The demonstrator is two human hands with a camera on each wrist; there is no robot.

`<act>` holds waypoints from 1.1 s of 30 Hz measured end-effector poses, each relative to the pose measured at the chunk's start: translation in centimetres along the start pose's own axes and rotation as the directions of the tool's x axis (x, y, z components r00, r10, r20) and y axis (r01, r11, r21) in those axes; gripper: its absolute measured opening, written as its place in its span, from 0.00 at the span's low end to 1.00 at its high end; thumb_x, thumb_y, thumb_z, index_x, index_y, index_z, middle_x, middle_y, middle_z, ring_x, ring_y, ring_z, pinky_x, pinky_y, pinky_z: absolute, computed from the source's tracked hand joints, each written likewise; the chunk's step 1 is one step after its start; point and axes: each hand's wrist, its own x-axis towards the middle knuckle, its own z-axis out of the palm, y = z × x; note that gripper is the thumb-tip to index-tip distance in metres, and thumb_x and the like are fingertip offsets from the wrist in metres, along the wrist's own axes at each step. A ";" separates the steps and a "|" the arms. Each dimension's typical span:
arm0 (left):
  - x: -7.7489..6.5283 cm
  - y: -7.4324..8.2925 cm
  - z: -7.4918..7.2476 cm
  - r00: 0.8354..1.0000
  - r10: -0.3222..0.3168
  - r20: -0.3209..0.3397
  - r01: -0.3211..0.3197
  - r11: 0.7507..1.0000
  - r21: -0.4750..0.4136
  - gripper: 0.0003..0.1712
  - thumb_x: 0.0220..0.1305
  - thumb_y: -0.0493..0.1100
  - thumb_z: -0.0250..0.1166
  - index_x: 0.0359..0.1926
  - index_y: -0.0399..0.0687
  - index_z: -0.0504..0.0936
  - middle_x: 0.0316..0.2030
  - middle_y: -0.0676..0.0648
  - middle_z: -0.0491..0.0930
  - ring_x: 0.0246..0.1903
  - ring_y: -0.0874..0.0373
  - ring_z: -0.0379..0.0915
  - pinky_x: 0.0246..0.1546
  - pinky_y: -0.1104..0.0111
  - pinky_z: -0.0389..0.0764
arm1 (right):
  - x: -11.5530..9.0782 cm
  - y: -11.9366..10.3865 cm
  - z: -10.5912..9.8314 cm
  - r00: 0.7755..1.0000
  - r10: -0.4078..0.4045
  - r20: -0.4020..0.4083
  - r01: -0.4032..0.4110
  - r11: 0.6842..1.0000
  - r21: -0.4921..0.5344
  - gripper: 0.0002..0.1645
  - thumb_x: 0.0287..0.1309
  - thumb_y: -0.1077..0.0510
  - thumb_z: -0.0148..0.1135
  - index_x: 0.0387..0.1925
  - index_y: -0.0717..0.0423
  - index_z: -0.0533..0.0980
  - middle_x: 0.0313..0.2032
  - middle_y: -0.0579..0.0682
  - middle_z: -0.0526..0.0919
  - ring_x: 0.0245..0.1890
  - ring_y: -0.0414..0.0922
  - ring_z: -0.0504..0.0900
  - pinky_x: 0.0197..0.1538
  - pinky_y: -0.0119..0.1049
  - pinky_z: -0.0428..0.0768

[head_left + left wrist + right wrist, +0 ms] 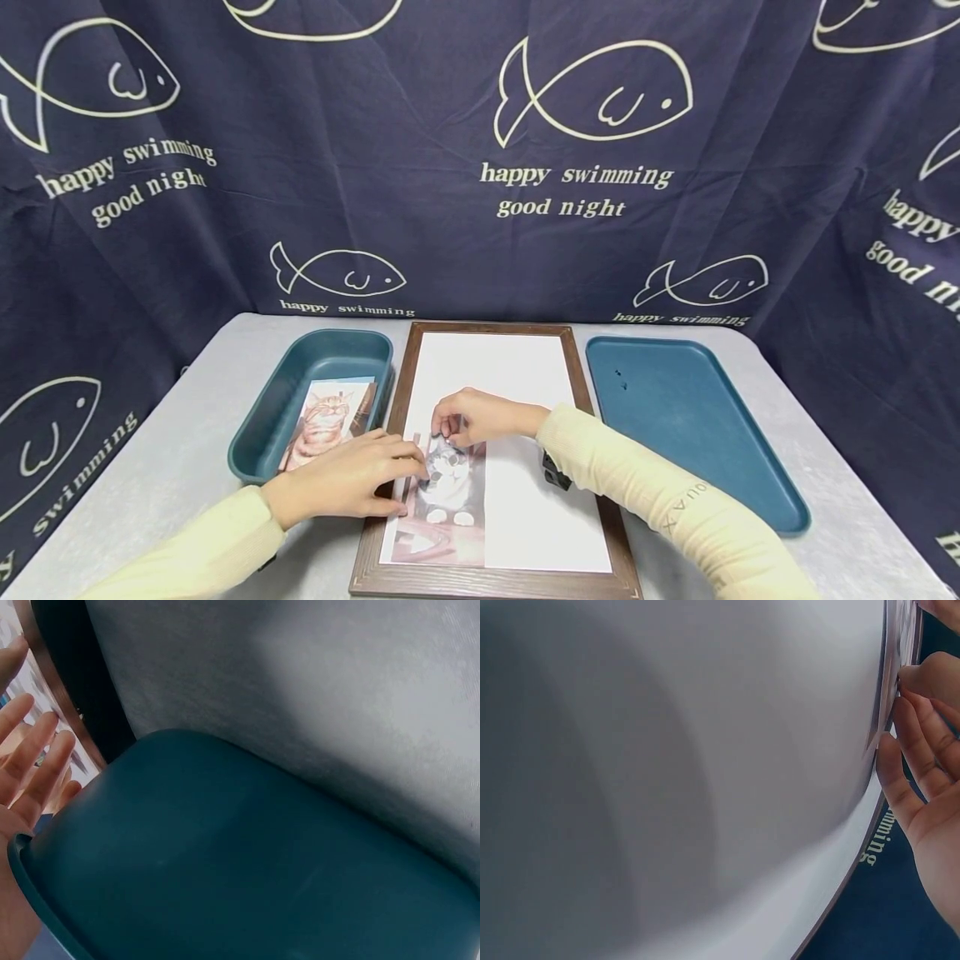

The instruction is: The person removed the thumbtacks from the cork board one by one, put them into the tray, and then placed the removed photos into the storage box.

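Note:
A picture of a grey-and-white cat lies on the white board, along the left side of its brown wooden frame. At the picture's upper left edge my right hand has its fingertips bent down, pinching the edge by the cat's head. In the right wrist view the thumb and fingers come together along the picture's edge. My left hand reaches over the frame's left side with relaxed fingers, the tips touching the picture's left edge. In the left wrist view its fingers are spread.
Left of the frame stands a deep teal tub holding an orange cat picture over other cards. A shallow teal tray with small dark bits lies to the right. Dark blue fish-print cloth hangs behind the grey table.

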 end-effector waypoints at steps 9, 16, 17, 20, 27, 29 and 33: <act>0.1 0.0 -0.1 1.000 0.029 -0.008 -0.029 1.000 0.002 0.21 0.52 0.56 0.65 0.46 0.56 0.77 0.44 0.58 0.76 0.44 0.65 0.72 0.44 0.67 0.72 | 0.1 -0.2 0.0 1.000 -0.002 -0.008 0.001 1.000 -0.029 0.09 0.47 0.67 0.62 0.34 0.58 0.77 0.28 0.49 0.80 0.29 0.39 0.76 0.32 0.21 0.72; 0.3 0.1 -0.2 1.000 0.025 0.000 -0.025 1.000 0.006 0.21 0.52 0.56 0.65 0.47 0.56 0.77 0.45 0.57 0.76 0.45 0.65 0.72 0.46 0.67 0.72 | 0.1 -0.2 0.2 1.000 0.011 -0.007 -0.011 1.000 -0.020 0.08 0.47 0.67 0.62 0.33 0.57 0.78 0.28 0.49 0.81 0.27 0.37 0.76 0.32 0.20 0.72; 0.3 0.1 -0.1 1.000 0.024 0.000 -0.024 1.000 0.005 0.21 0.52 0.56 0.65 0.46 0.56 0.78 0.45 0.57 0.76 0.45 0.65 0.72 0.46 0.67 0.72 | 0.1 -0.2 0.2 1.000 0.012 -0.007 -0.013 1.000 -0.020 0.08 0.47 0.67 0.62 0.33 0.57 0.78 0.28 0.49 0.81 0.27 0.37 0.76 0.32 0.20 0.73; 0.3 0.0 -0.1 1.000 0.018 0.000 -0.018 1.000 -0.001 0.21 0.52 0.56 0.65 0.46 0.56 0.78 0.45 0.58 0.76 0.45 0.65 0.72 0.46 0.67 0.72 | 0.1 -0.2 0.2 1.000 0.017 -0.007 -0.018 1.000 -0.019 0.08 0.47 0.67 0.62 0.32 0.57 0.78 0.28 0.49 0.81 0.27 0.36 0.75 0.32 0.20 0.73; 0.3 0.0 0.0 1.000 0.014 -0.018 -0.014 1.000 -0.009 0.18 0.52 0.57 0.65 0.43 0.57 0.79 0.45 0.58 0.76 0.44 0.66 0.72 0.45 0.68 0.72 | 0.2 -0.2 0.2 1.000 0.029 -0.005 -0.029 0.999 -0.023 0.07 0.46 0.67 0.62 0.31 0.56 0.78 0.28 0.47 0.81 0.27 0.35 0.76 0.32 0.20 0.73; 0.3 0.0 0.0 0.999 0.021 -0.028 -0.021 1.000 -0.009 0.18 0.52 0.57 0.65 0.42 0.57 0.80 0.44 0.57 0.76 0.44 0.66 0.73 0.45 0.67 0.72 | 0.3 -0.2 0.2 0.999 0.032 -0.004 -0.032 0.999 -0.036 0.07 0.46 0.66 0.62 0.31 0.56 0.78 0.28 0.47 0.81 0.27 0.35 0.76 0.32 0.19 0.72; 0.3 -0.1 0.1 0.999 0.029 -0.040 -0.029 1.000 -0.011 0.17 0.52 0.56 0.66 0.41 0.57 0.80 0.44 0.56 0.76 0.43 0.66 0.73 0.44 0.67 0.72 | 0.3 -0.3 0.2 0.999 0.035 -0.004 -0.035 0.998 -0.048 0.07 0.46 0.66 0.62 0.30 0.56 0.78 0.28 0.46 0.80 0.27 0.35 0.75 0.31 0.19 0.72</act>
